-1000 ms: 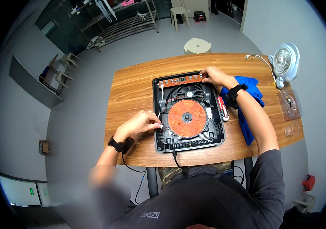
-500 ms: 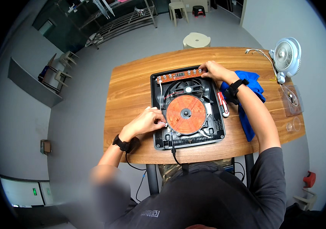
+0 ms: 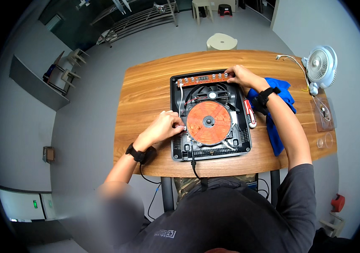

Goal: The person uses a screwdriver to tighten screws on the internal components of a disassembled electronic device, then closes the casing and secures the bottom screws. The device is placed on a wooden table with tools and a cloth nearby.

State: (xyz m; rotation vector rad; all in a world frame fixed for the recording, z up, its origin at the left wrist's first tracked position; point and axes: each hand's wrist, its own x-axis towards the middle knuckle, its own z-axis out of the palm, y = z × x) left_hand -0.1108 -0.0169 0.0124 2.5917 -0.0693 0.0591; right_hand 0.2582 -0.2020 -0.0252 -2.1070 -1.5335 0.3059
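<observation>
An opened black appliance [image 3: 243, 143] lies on the wooden table, with an orange copper coil [image 3: 205, 128], a black fan [image 3: 207, 93] and an orange circuit board [image 3: 203, 79] along its far edge. My left hand [image 3: 165, 126] is at the left of the coil, thumb and finger pinched on a small white connector [image 3: 184, 128] with a thin wire. My right hand [image 3: 241, 77] grips the right end of the circuit board. A red-and-white screwdriver [image 3: 251, 114] lies along the appliance's right side. A blue cloth [image 3: 276, 135] is beside it, partly under my right arm.
At the table's [image 3: 142, 92] right are a white desk fan [image 3: 318, 65], a clear tray [image 3: 323, 122] with cables and a clear cup [image 3: 325, 140]. A power cord [image 3: 194, 168] runs over the near edge. A cream stool [image 3: 221, 42] stands beyond the table.
The whole view has shifted a little with the head. My left hand has moved slightly forward at the connector, while my right hand stays at the board's end.
</observation>
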